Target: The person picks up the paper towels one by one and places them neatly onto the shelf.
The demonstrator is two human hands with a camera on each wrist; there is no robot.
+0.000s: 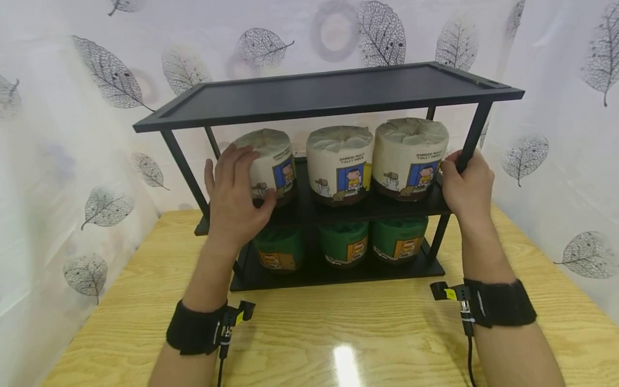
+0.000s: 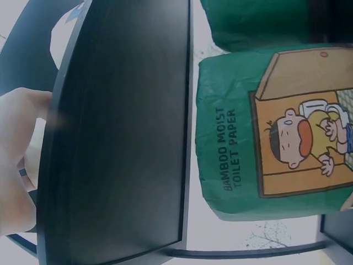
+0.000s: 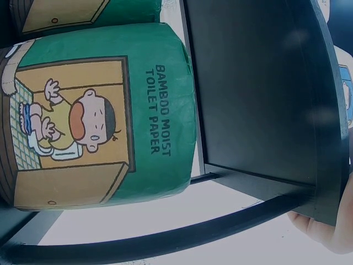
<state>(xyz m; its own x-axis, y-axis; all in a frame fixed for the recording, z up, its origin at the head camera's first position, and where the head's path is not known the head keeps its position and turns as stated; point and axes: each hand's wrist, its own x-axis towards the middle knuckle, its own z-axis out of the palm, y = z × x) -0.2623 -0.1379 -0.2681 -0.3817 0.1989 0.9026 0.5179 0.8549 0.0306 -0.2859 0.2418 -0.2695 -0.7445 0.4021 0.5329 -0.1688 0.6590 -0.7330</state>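
Observation:
A black tiered rack stands on the wooden table. Three white wrapped toilet paper rolls sit on its middle shelf: a left roll, a middle roll and a right roll. My left hand holds the left roll, fingers over its left side and top, thumb at its front. At the other end, my right hand grips the rack around its front right post, with the thumb close to the right roll. Fingertips show beside the shelf's end in the right wrist view.
Green toilet paper rolls, such as the left one, stand on the bottom shelf. Above the white rolls is the rack's black top panel. A leaf-patterned curtain hangs behind the table.

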